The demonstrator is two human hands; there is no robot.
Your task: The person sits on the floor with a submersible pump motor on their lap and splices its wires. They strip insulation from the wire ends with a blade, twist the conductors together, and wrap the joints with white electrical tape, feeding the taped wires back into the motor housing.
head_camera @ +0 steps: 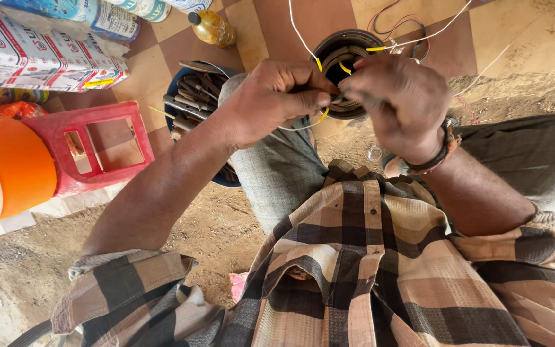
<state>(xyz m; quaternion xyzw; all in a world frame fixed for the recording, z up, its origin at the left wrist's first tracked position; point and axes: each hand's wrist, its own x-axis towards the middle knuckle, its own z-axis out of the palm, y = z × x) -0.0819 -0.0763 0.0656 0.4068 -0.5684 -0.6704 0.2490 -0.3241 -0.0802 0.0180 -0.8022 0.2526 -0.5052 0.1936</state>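
The left hand pinches a yellow-sleeved wire with closed fingers, just before the round motor housing. The right hand has its fingers curled at the housing's rim, probably gripping wires, though the view hides it.

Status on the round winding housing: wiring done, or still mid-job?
Mid-job. Yellow-sleeved leads already show at the round housing rim. In hand: left hand and right hand both pinch wires at its opening. Left: white wires trail loose across the floor, and tools sit in the blue tub.
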